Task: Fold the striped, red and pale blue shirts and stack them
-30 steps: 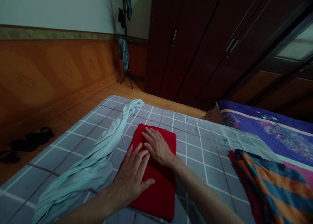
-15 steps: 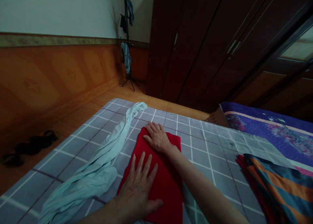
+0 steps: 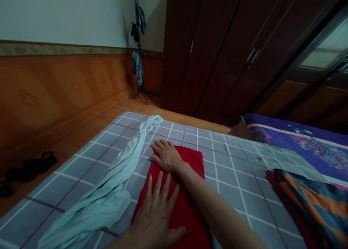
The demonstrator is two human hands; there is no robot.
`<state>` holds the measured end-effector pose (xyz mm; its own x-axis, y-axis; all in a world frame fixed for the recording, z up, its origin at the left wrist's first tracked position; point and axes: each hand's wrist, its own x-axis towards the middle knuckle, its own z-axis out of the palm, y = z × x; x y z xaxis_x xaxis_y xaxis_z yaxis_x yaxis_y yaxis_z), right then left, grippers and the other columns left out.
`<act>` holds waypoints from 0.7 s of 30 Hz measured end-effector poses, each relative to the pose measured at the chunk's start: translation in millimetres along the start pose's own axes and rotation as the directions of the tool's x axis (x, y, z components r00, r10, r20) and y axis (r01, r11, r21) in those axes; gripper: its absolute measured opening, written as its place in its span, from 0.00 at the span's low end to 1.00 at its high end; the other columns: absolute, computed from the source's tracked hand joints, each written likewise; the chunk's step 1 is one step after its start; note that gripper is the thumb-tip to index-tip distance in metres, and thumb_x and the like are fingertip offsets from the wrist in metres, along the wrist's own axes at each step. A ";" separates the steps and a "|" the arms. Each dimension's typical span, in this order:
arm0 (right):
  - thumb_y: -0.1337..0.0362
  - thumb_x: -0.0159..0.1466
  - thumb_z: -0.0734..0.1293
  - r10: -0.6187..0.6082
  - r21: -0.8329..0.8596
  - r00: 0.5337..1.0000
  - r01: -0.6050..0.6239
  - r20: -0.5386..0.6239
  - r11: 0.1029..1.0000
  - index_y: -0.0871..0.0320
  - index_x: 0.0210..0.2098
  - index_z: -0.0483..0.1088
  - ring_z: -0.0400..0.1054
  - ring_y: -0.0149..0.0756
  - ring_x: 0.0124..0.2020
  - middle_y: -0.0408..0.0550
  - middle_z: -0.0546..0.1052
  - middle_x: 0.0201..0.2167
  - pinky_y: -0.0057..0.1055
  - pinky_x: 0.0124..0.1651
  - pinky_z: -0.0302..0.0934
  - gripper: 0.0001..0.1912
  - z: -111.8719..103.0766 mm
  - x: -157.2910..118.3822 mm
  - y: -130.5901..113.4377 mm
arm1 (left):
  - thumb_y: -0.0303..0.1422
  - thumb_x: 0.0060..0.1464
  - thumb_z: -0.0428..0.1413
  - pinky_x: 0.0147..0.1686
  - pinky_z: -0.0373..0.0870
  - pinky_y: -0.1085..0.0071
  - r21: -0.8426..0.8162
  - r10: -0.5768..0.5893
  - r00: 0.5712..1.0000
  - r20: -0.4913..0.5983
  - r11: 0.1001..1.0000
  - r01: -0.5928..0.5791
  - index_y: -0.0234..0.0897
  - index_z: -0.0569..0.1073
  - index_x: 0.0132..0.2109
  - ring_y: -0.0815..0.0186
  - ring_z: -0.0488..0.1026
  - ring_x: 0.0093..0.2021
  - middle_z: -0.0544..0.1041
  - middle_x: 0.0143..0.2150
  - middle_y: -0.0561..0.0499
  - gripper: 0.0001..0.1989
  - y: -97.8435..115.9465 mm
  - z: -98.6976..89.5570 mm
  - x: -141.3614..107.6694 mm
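Sees black items (image 3: 29,169) on the floor (image 3: 73,136) at far left, then a pale blue cloth (image 3: 119,172), twisted lengthwise over the grey checked sheet (image 3: 223,162). Has a coat stand (image 3: 138,38) beyond, hung with clothes. Lays the left hand (image 3: 156,214) palm down on the folded red cloth (image 3: 190,162), fingers open and spread, thumb out to the right, gripping nothing. Rests the right hand (image 3: 167,155) farther up, at the red cloth's upper left corner, fingers open, gripping nothing. Faces a dark wardrobe (image 3: 206,53) behind. Finds an orange-and-blue striped cloth (image 3: 312,191) at right, well apart from the red cloth, near purple floral bedding (image 3: 304,133)
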<state>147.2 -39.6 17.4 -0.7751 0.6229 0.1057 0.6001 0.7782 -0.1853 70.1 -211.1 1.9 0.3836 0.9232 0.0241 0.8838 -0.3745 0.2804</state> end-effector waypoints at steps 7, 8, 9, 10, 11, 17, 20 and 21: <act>0.48 0.68 0.52 0.208 -0.051 0.971 -0.215 -0.118 0.975 0.64 0.64 0.54 0.46 0.53 0.66 0.62 0.53 0.66 0.54 0.64 0.39 0.33 -3.0 10.3 0.8 | 0.60 0.50 0.49 0.60 0.40 0.32 -0.007 -0.009 1.000 -0.028 1.000 0.009 0.43 0.49 0.68 0.37 0.37 0.68 0.44 0.70 0.36 0.45 1.3 -2.1 -1.4; 0.48 0.68 0.53 0.221 -0.050 0.966 -0.229 -0.137 0.972 0.65 0.65 0.53 0.45 0.54 0.66 0.63 0.51 0.66 0.53 0.64 0.38 0.33 -4.4 4.9 -3.5 | 0.60 0.51 0.49 0.60 0.40 0.33 -0.015 -0.010 1.000 -0.030 1.000 0.010 0.43 0.49 0.68 0.38 0.37 0.68 0.44 0.70 0.36 0.45 1.4 -2.2 -1.7; 0.48 0.69 0.52 0.216 -0.045 0.965 -0.225 -0.149 0.973 0.64 0.65 0.52 0.43 0.53 0.67 0.62 0.50 0.67 0.52 0.65 0.38 0.33 -5.3 -2.6 -8.2 | 0.60 0.51 0.48 0.60 0.41 0.33 -0.023 -0.009 1.000 -0.029 1.000 0.009 0.43 0.49 0.68 0.38 0.38 0.68 0.44 0.70 0.36 0.44 1.4 -2.2 -1.9; 0.48 0.69 0.51 0.196 -0.036 0.969 -0.203 -0.148 0.978 0.63 0.65 0.52 0.43 0.52 0.67 0.59 0.50 0.67 0.51 0.65 0.37 0.33 -5.8 -11.8 -12.6 | 0.60 0.51 0.48 0.60 0.42 0.34 -0.032 -0.007 1.000 -0.026 0.999 0.007 0.42 0.50 0.68 0.38 0.38 0.68 0.45 0.70 0.36 0.44 1.4 -2.4 -2.1; 0.48 0.69 0.50 0.167 -0.024 0.977 -0.172 -0.135 0.985 0.60 0.65 0.52 0.42 0.49 0.67 0.57 0.50 0.67 0.50 0.66 0.37 0.32 -5.8 -22.0 -15.8 | 0.60 0.51 0.48 0.60 0.43 0.34 -0.038 -0.004 1.000 -0.024 0.999 0.004 0.42 0.51 0.68 0.38 0.37 0.68 0.46 0.69 0.36 0.44 1.5 -2.7 -2.3; 0.46 0.68 0.51 0.240 -0.085 0.968 -0.246 -0.075 0.966 0.59 0.65 0.53 0.43 0.49 0.67 0.54 0.53 0.66 0.50 0.66 0.37 0.33 -4.3 -70.5 12.2 | 0.58 0.52 0.49 0.61 0.38 0.34 -0.038 -0.001 0.999 -0.046 0.999 -0.001 0.41 0.50 0.68 0.40 0.33 0.68 0.43 0.70 0.37 0.43 3.3 -6.2 -1.4; 0.48 0.68 0.52 0.425 -0.148 0.893 -0.446 -0.150 0.883 0.62 0.65 0.53 0.46 0.52 0.66 0.58 0.56 0.65 0.52 0.65 0.39 0.33 -7.4 -78.9 39.4 | 0.58 0.52 0.49 0.61 0.37 0.34 -0.022 0.007 0.999 -0.040 1.000 -0.008 0.42 0.51 0.68 0.39 0.33 0.68 0.41 0.70 0.37 0.43 3.5 -6.3 -3.5; 0.49 0.68 0.53 0.472 -0.158 0.863 -0.499 -0.182 0.852 0.64 0.65 0.53 0.47 0.53 0.66 0.59 0.56 0.65 0.52 0.65 0.40 0.33 -8.8 -80.3 44.6 | 0.58 0.52 0.50 0.61 0.37 0.33 -0.016 0.015 0.999 -0.035 1.000 -0.016 0.42 0.50 0.68 0.39 0.33 0.68 0.41 0.70 0.37 0.43 3.6 -6.8 -4.6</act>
<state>238.0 -54.3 9.2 -0.3494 0.9192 0.1814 0.9295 0.3645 -0.0564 69.8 -216.1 9.4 0.3872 0.9199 0.0623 0.8732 -0.3875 0.2956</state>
